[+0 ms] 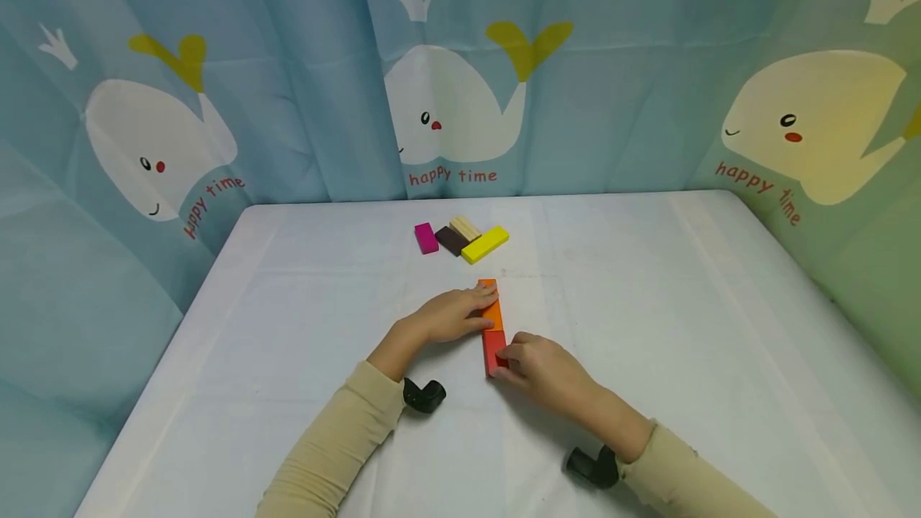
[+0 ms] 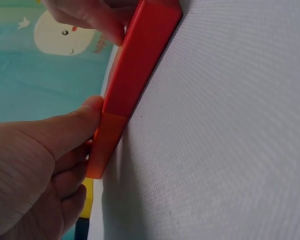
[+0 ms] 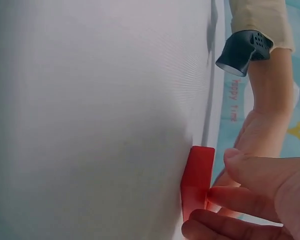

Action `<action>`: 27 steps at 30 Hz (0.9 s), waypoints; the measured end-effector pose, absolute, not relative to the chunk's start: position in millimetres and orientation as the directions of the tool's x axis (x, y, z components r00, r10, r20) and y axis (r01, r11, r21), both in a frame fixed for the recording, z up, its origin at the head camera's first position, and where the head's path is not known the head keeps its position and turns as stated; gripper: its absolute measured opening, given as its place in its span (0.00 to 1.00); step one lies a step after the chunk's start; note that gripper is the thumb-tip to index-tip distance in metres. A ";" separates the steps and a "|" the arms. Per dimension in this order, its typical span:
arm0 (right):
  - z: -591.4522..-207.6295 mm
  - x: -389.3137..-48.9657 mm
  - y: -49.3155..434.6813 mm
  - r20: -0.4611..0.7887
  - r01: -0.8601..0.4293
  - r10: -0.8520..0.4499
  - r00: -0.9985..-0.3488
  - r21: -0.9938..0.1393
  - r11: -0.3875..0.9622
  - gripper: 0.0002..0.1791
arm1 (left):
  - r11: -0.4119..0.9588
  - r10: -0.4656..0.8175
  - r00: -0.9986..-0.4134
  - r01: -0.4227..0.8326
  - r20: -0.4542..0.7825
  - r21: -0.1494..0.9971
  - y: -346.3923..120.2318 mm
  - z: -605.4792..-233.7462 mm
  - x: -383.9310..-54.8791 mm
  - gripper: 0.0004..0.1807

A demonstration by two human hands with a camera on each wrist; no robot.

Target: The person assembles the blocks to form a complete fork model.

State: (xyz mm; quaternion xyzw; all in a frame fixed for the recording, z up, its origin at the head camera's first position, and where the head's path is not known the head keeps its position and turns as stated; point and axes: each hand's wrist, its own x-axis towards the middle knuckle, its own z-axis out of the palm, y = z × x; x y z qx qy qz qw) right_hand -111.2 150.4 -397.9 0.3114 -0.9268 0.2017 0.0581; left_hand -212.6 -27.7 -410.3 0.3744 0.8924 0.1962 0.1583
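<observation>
Both arms are clothed in long beige sleeves, the left sleeve (image 1: 338, 434) lined with soft creases along the forearm; the right sleeve (image 1: 694, 474) is the same beige and ends in a similar plain cuff; the left hand (image 1: 449, 315) and the right hand (image 1: 550, 370) are bare; each wrist wears a small black camera, the left camera (image 1: 424, 396) stubby and bent like a pipe elbow, the right camera (image 1: 593, 468) of much the same shape; seen closer from the right wrist, the left camera's casing carries a patch of small holes in rows, and its rounded end shows a paler, greyish face.
</observation>
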 end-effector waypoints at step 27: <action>-366.9 -188.3 159.7 0.221 -0.538 -0.490 -0.843 -0.335 0.774 0.14 | 0.616 0.743 -0.661 0.618 -0.102 0.488 -30.4 -410.7 -212.5 0.30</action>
